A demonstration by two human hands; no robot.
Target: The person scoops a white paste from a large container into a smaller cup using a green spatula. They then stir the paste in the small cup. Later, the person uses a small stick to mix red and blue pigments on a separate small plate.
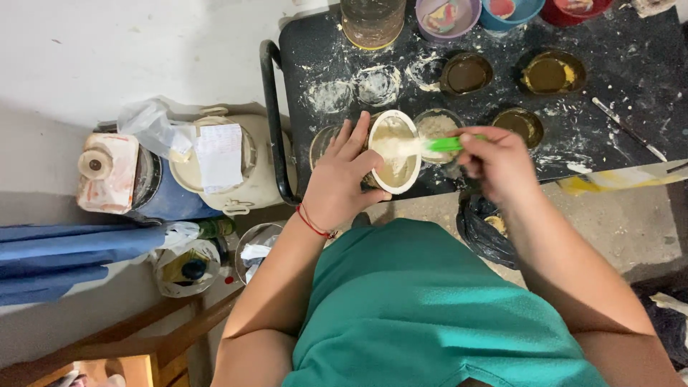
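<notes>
Observation, head view. Left hand [338,175] wraps around the side of a small round white cup [393,152], fingers curled on its wall, gripping it at the near edge of the black worktable [616,122]. The cup is tipped slightly toward the person and holds pale beige paste.

Right hand [498,161] pinches the green handle of a spatula [430,145], fingers clenched on it. The pale, paste-coated blade lies across the cup's mouth, reaching in from the right.

Surroundings: round amber-filled moulds [466,73] sit in rows on the table, well apart from the cup. White powdery rings mark the surface between them. A clear jar [372,21] and coloured bowls [448,16] stand at the far edge. A cream bucket [222,161] with a paper label stands on the floor to the left.

Judgement on technique: the left grip should stay firm and low on the wall so the cup does not twist under the blade. Scraping along the inner wall and bottom would catch unmixed paste. Working over the table rather than past its edge would catch drips.
</notes>
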